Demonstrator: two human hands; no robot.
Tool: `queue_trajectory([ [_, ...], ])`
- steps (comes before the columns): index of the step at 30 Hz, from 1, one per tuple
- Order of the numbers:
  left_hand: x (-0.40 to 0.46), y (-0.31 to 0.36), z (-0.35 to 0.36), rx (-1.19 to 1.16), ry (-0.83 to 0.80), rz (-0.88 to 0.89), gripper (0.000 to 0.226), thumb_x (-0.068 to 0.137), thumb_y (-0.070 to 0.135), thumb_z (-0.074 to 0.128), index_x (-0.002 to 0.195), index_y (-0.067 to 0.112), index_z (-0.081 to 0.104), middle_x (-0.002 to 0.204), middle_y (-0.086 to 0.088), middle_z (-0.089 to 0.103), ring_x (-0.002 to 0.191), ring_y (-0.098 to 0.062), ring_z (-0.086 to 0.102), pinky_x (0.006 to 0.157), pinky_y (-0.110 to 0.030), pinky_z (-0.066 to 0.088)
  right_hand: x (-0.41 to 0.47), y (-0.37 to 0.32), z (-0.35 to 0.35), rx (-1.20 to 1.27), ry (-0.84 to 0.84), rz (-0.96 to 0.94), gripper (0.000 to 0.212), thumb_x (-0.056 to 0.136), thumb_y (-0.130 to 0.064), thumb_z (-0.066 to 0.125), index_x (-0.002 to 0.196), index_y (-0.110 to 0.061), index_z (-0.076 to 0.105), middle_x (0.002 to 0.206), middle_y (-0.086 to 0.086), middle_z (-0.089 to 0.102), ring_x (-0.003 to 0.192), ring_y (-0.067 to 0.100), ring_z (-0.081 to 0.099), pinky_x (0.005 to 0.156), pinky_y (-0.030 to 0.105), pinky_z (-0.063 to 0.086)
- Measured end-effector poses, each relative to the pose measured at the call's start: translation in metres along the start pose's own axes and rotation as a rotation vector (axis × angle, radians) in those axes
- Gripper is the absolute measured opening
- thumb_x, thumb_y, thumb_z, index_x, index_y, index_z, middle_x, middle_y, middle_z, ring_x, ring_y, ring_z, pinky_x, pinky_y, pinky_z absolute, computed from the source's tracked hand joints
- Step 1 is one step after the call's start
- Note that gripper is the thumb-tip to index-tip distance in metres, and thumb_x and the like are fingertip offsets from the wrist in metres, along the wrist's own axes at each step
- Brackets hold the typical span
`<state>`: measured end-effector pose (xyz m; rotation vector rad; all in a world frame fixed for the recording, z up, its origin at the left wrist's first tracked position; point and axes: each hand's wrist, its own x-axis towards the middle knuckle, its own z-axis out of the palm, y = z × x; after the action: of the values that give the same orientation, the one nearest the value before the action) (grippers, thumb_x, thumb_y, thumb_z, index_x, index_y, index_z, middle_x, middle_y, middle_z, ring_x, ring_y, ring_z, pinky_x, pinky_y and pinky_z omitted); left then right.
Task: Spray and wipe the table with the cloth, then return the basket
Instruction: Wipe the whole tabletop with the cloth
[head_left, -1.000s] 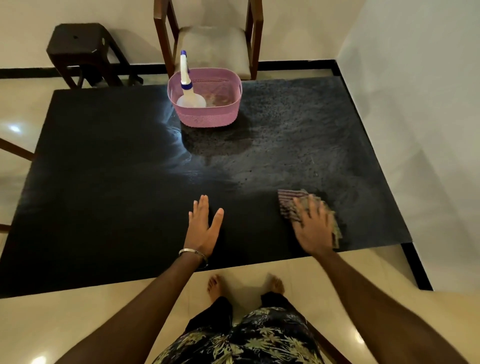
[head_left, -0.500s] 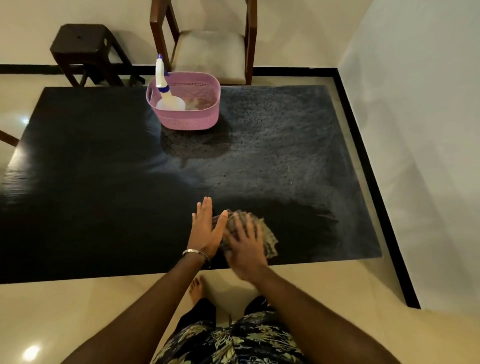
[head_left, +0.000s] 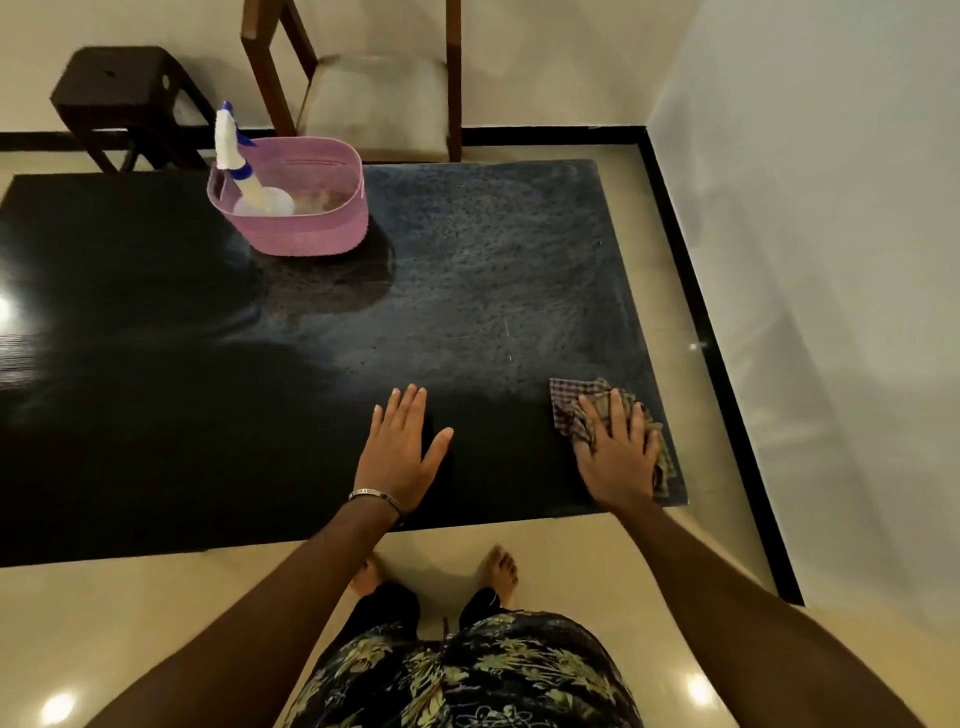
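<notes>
A checked cloth (head_left: 613, 423) is pressed flat on a dark table (head_left: 156, 415) under the right hand (head_left: 618, 457).

The fingers (head_left: 615, 410) of the right hand are spread apart and laid flat on the cloth, not clamped around it; the cloth is bunched beneath them near the table's near right corner, with one corner shown past the fingertips to the left. The left hand (head_left: 402, 457) is laid palm down on the bare tabletop, well to the left of the cloth, its fingers nearly together and the thumb held out. A bracelet (head_left: 375, 496) is worn at that wrist. Far beyond both sets of fingertips, a pink basket (head_left: 306, 228) is set near the table's far edge, and a spray bottle (head_left: 244, 176) is leaned inside it. Past the table, a chair (head_left: 374, 88) and a stool (head_left: 122, 93) are seen against the wall.
</notes>
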<state>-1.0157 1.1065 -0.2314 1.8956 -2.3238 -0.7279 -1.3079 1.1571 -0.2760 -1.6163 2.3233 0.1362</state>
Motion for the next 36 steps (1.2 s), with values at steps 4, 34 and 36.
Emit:
queue_trajectory([
  [4, -0.003, 0.013, 0.006, -0.013, 0.011, -0.017, 0.068, 0.098, 0.052, 0.026, 0.153, 0.016, 0.009, 0.161, -0.002, 0.005, 0.148, -0.017, -0.004, 0.121, -0.039, 0.0, -0.02, -0.055, 0.011, 0.072, 0.011, 0.095, 0.069, 0.095, -0.049, 0.043, 0.156, -0.041, 0.012, 0.167, 0.008, 0.002, 0.15, 0.042, -0.001, 0.115, 0.065, -0.001],
  [34, 0.031, 0.102, 0.024, 0.003, -0.081, 0.293, 0.064, 0.1, 0.048, 0.021, 0.153, 0.017, 0.005, 0.161, 0.001, 0.003, 0.147, -0.013, -0.008, 0.118, -0.034, -0.009, -0.106, -0.012, 0.041, 0.112, 0.009, -0.146, 0.061, 0.092, -0.052, 0.04, 0.151, -0.042, 0.031, 0.161, 0.005, 0.029, 0.147, 0.034, 0.021, 0.112, 0.057, 0.024],
  [36, 0.03, 0.105, 0.026, -0.003, -0.09, 0.303, 0.064, 0.1, 0.049, 0.022, 0.153, 0.017, 0.005, 0.161, 0.001, 0.003, 0.147, -0.014, -0.007, 0.118, -0.035, -0.008, -0.107, -0.007, 0.04, 0.099, 0.032, -0.155, 0.059, 0.09, -0.051, 0.04, 0.149, -0.043, 0.034, 0.16, 0.003, 0.031, 0.146, 0.031, 0.019, 0.11, 0.053, 0.02],
])
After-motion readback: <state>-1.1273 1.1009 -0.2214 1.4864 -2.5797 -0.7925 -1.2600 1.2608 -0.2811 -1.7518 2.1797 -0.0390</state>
